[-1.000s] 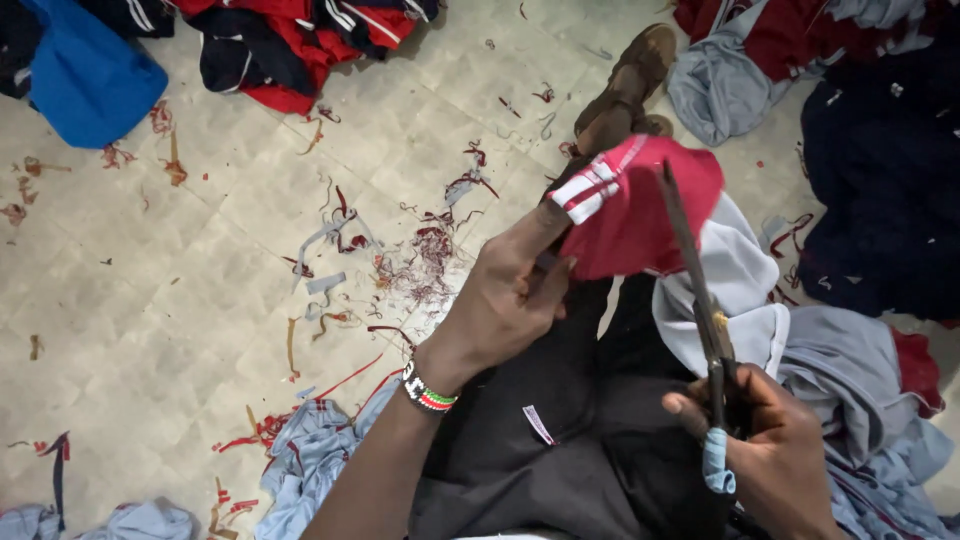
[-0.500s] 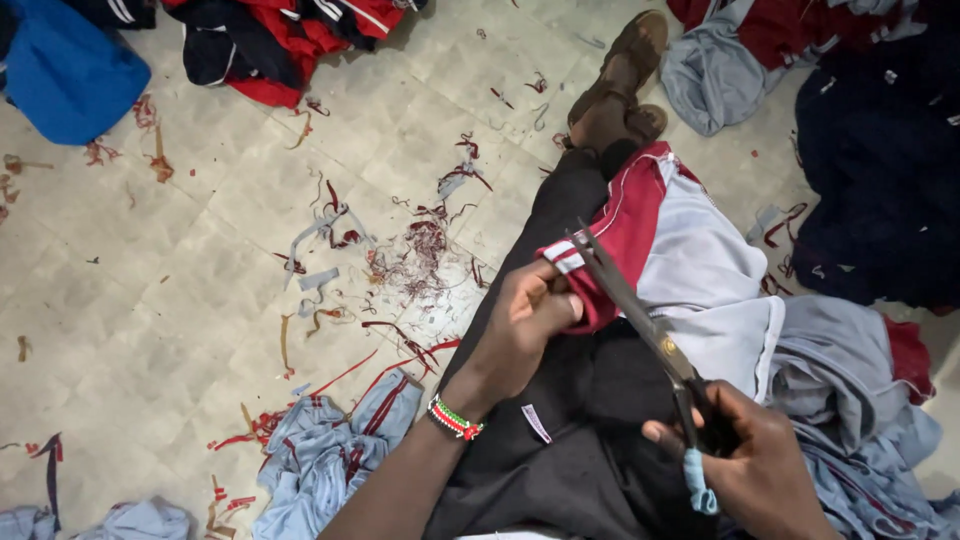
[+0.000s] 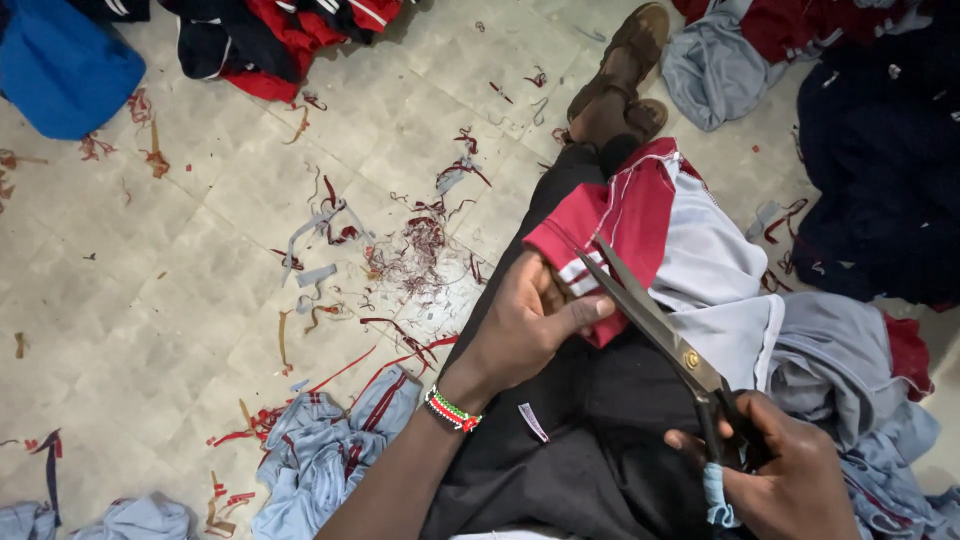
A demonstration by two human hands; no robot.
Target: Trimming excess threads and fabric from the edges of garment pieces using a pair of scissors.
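Shiny metal scissors (image 3: 655, 325); matt cloth garment (image 3: 640, 215); smooth tiled floor (image 3: 180, 290)

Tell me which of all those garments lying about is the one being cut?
The red and white garment on the person's lap: the left hand grips its striped cuff and the scissors in the right hand touch it. The others lie untouched.

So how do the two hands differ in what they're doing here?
The left hand pinches the striped edge of the red sleeve, fingers flat on the cloth; the right hand grips the handles of the scissors. The left hand wears a beaded bracelet at the wrist; the right shows none. The left hand sits further forward, the right nearer the camera. Both work over the person's lap.
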